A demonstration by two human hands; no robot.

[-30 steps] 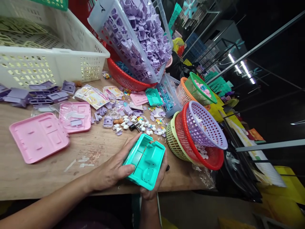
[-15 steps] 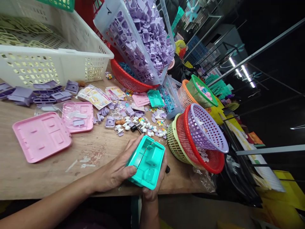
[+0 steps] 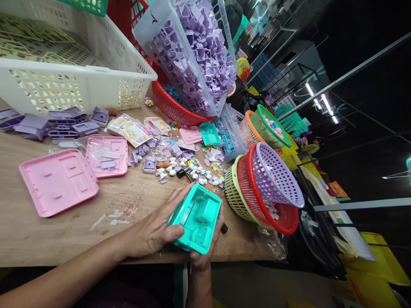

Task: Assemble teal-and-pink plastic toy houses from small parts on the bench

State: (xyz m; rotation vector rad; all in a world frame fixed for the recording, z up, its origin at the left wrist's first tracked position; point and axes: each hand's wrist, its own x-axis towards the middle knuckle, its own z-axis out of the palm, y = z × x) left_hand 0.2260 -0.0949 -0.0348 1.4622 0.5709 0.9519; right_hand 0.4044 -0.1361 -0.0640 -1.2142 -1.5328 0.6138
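Note:
Both my hands hold a teal plastic case (image 3: 195, 219) at the near edge of the wooden table (image 3: 64, 231). My left hand (image 3: 154, 231) grips its left side, thumb on top. My right hand (image 3: 205, 252) clasps it from below and on the right. Just beyond the case lie several small white figurines (image 3: 195, 171) and lilac plastic bits (image 3: 147, 162). Two pink case halves (image 3: 58, 182) (image 3: 107, 156) rest to the left.
A white crate (image 3: 70, 81) stands at the back left. A tilted clear bin of lilac parts (image 3: 192, 55) leans over a red basket (image 3: 173, 109). Nested red, lilac and yellow baskets (image 3: 266, 184) crowd the right. Sticker sheets (image 3: 131, 128) and another teal tray (image 3: 209, 133) lie mid-table.
The case has tipped slightly in my hands and my view has shifted a little; the grip stays the same.

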